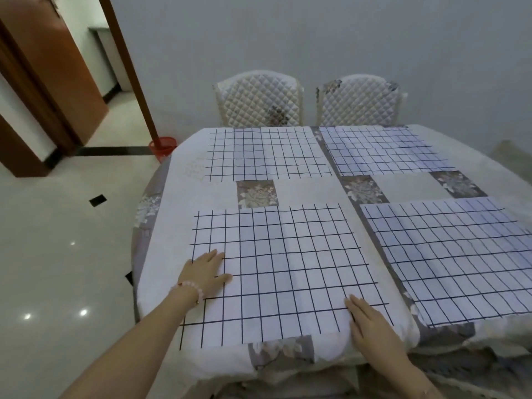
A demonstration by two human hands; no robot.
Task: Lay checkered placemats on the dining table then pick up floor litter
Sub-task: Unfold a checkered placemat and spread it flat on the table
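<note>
1. At the far left of my feed I see a glossy pale floor (57, 240) and a brown wooden door (57, 67). A red basket (163, 145) stands on the floor just beyond the far-left corner of the dining table (305, 191).
2. The left hand (203, 273) lies flat and palm down, fingers straight and close together, thumb spread to the side. It grips nothing. It presses on the left edge of the near-left placemat (288, 269), and a pale bead bracelet (188, 286) sits on the wrist.
3. That placemat is spread flat on the patchwork tablecloth (161, 226), with its near edge reaching the table's near rim.
4. Beyond it, across a strip of bare cloth, the far-left placemat (264, 152) lies flat at the far side of the table.
5. The right hand (371, 326) is also flat and released, fingers straight and pointing away from me. It rests on the near right corner of the near-left placemat and holds nothing.
6. Further right, the near-right placemat (454, 254) lies beside the first one with a band of cloth between them. It looks slightly rippled.
7. The far-right placemat (383, 149) lies behind it, just beside the far-left one.
8. Two quilted chairs stand against the far edge of the table, the left chair (257, 100) and the right chair (358, 100).
</note>
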